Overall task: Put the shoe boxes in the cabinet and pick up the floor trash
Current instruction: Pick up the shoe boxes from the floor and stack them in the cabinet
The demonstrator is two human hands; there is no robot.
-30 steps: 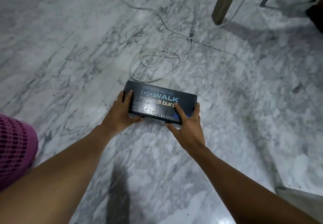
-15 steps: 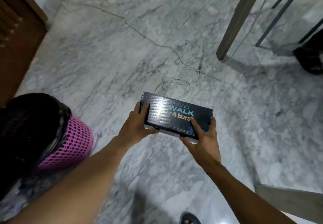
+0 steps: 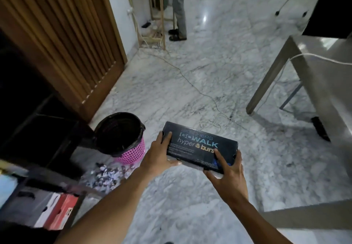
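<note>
**Two hands (image 3: 158,154) (image 3: 228,169) on one shoe box (image 3: 200,146), held above the floor**

Both hands grip the dark shoe box by its short ends, lid up, long side running left to right and tilted slightly down to the right. The box is in the air over the marble floor (image 3: 190,205), touching nothing but the hands.

Left hand: curled round the left end, thumb lying on the lid.
Right hand: part closed, thumb pressed flat on the lid near the right corner, other fingers hooked round the right end.

Just left of the box stands a pink mesh bin (image 3: 133,151) with a black liner. Scraps of trash (image 3: 104,175) lie scattered on the floor at its near side.

Further left, an open dark cabinet (image 3: 38,120) beside a slatted wooden door (image 3: 62,34). A red and white box (image 3: 59,211) sits low at the near left; whether on a shelf or the floor, cannot tell.

Right: a grey table (image 3: 314,68). A thin cable (image 3: 209,99) runs across the floor beyond the box. Far: a standing person's legs (image 3: 179,11).
</note>
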